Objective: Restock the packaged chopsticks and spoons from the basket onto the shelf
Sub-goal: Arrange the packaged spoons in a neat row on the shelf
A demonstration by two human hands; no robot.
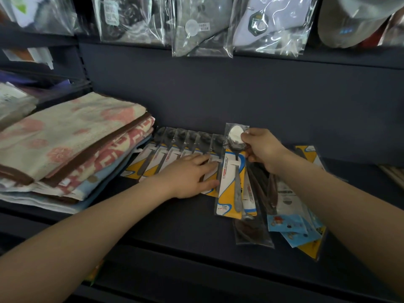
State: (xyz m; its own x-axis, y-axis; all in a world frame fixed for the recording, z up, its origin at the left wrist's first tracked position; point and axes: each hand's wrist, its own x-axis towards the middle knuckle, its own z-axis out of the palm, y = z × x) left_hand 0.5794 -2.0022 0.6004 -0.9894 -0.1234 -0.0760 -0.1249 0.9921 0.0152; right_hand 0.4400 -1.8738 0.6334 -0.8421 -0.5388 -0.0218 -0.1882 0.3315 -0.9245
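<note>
A shop: dark shelf [196, 228] of carded spoon packs [175, 149]; folded towels [72, 136]; hanging bagged goods [201, 27]

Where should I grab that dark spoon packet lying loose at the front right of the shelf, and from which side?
Take the dark spoon packet by its near end, coming from the front edge of the shelf. That end lies bare on the shelf, while its far end is tucked under the yellow spoon packet the right hand holds. Pinch it flat across its narrow width.
</note>
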